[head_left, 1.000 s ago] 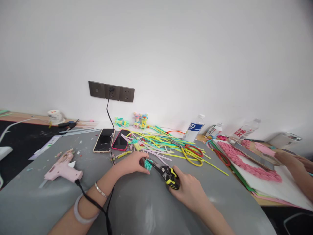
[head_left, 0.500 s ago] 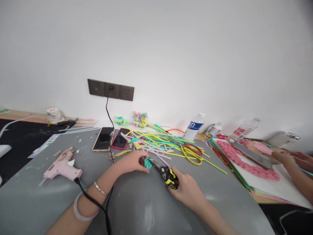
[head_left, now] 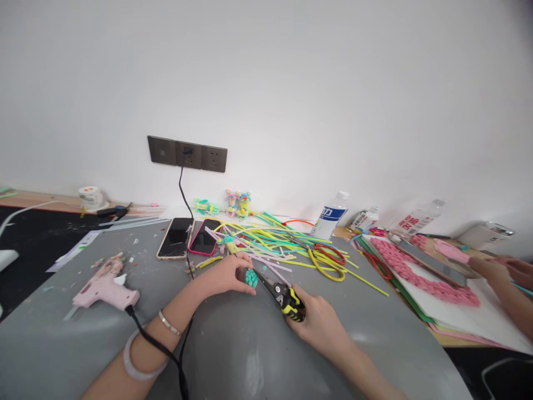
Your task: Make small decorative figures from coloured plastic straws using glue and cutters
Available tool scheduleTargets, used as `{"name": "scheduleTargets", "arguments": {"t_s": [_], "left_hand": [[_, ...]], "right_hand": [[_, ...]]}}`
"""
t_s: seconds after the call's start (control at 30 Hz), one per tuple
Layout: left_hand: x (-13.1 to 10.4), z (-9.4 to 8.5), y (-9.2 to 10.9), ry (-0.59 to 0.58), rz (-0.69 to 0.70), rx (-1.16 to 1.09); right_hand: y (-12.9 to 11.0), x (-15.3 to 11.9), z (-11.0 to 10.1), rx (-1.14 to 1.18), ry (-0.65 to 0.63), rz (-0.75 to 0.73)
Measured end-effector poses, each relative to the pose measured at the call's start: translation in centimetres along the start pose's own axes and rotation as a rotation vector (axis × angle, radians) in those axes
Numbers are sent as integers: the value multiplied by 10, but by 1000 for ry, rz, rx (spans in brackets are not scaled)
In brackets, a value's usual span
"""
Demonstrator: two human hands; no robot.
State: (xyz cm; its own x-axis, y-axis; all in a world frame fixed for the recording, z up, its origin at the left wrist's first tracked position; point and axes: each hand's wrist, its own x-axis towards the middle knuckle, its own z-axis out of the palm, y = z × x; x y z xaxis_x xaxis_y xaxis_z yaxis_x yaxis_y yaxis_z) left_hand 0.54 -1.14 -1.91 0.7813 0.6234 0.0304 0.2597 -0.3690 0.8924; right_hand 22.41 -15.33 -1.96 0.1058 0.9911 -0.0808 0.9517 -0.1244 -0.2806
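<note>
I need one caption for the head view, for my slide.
Left hand pinches a teal piece; right hand holds a plier-like tool beside it, above a gray table.

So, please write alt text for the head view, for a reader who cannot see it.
A person's left-hand fingers pinch a small, knobbly turquoise piece, while the right-hand fingers hold pliers, tips close to it. Colourful stems lie behind; a pink glue gun lies at left.
</note>
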Motion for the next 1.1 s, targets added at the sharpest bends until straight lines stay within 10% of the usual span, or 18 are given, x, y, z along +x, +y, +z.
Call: {"name": "scheduleTargets", "arguments": {"t_s": [0.9, 1.1], "left_hand": [[1, -2, -2, 27, 36, 47], [2, -3, -3, 107, -36, -43]], "right_hand": [[5, -5, -11, 146, 43, 5], [27, -4, -22, 265, 247, 35]]}}
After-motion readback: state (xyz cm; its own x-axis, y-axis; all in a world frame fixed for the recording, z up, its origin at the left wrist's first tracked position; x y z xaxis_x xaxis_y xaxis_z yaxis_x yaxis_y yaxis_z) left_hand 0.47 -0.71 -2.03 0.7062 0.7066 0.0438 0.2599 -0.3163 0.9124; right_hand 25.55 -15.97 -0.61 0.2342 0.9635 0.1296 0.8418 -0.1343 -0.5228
